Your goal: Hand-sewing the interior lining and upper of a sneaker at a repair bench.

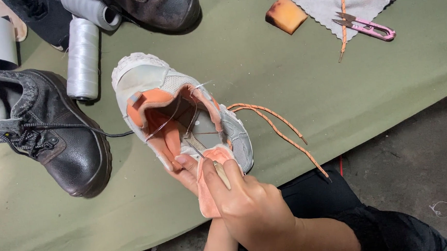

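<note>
Both hands are bare: no gloves, rings or watch show on the right hand (249,201) or on the left hand (185,172), most of which is hidden under the right. The forearms are bare too, with no sleeve reaching into view at the near edge of the scene. The fingers (212,174) end in short, plain nails without polish. Below the arms, at the near right, the lap is covered by dark, nearly black trousers (390,229) of soft cloth that folds into loose creases over the legs.
</note>
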